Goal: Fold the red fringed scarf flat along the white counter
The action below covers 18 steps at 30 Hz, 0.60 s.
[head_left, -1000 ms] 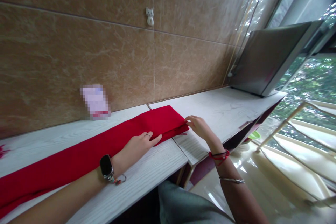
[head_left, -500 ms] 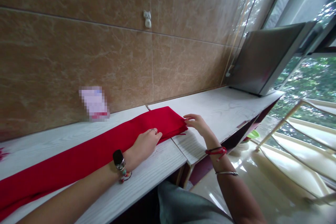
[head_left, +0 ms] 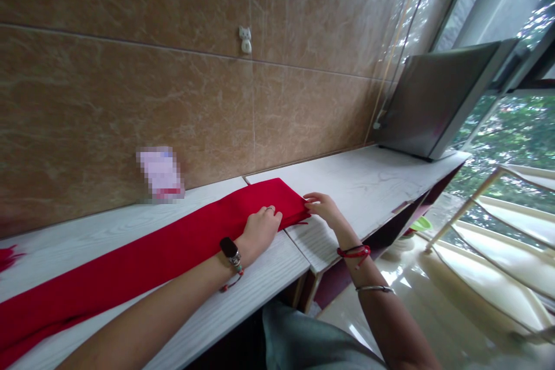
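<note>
A long, folded red scarf (head_left: 173, 243) lies across the white tabletop, running from the lower left to the middle. My left hand (head_left: 261, 230) is on its near edge, fingers curled down and pressed together on the cloth; the thumb side faces the scarf's right end. At that right end, my right hand (head_left: 321, 208) has bent fingers pinching the corner, where several layers and a loose strand show. The fingertips of both hands are partly hidden. Red fringe (head_left: 9, 257) shows at the far left edge.
Behind the white tabletop (head_left: 347, 185) rises a brown tiled wall with a small white cat-shaped hook (head_left: 245, 40). A blurred packet (head_left: 160, 173) leans there. A grey metal box-like appliance (head_left: 437, 101) stands at the far right, near a tiered cream rack (head_left: 489, 260).
My left hand has slid right along the scarf's near edge, closer to its right end. My right hand stays at the corner. The view has shifted slightly.
</note>
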Each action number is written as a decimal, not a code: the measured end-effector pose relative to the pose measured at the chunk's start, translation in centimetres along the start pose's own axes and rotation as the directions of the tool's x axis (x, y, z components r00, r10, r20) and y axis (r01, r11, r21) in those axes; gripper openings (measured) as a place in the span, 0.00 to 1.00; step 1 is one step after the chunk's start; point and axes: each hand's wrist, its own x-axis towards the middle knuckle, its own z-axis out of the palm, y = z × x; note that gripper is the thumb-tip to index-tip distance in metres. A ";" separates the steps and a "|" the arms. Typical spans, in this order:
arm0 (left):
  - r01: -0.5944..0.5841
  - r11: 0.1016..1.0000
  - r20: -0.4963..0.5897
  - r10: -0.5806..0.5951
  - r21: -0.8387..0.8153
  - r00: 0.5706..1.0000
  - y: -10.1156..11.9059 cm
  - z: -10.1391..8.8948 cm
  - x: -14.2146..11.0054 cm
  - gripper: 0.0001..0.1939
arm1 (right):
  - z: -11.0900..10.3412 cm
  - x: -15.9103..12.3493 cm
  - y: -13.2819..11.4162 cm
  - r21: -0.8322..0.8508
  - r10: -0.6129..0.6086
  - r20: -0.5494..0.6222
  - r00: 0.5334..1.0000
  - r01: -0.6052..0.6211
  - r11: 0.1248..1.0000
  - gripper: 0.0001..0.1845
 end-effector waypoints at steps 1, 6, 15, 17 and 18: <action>0.000 1.000 0.001 0.000 -0.006 1.000 0.0 0.1 0.2 0.09 | 0.0 0.0 0.0 0.008 -0.002 -0.005 1.000 0.002 1.000 0.10; 0.019 0.998 0.053 -0.016 -0.062 0.998 -0.4 0.1 0.6 0.11 | 0.0 -0.1 0.1 0.064 -0.001 -0.009 1.000 0.002 0.998 0.11; 0.006 0.996 -0.086 0.002 0.091 0.996 -0.9 -1.0 -1.2 0.16 | -0.2 -0.9 -0.5 0.087 -0.119 0.081 0.990 0.112 0.990 0.17; 0.015 0.996 -0.060 -0.010 0.086 0.998 -1.1 -0.4 -1.8 0.17 | -0.1 -1.0 -0.5 -0.037 -0.174 0.111 0.979 0.179 0.983 0.16; 0.012 0.997 -0.037 -0.009 0.077 0.999 -1.1 0.0 -2.0 0.17 | -0.1 -1.0 -0.4 -0.128 -0.192 0.112 0.975 0.206 0.970 0.15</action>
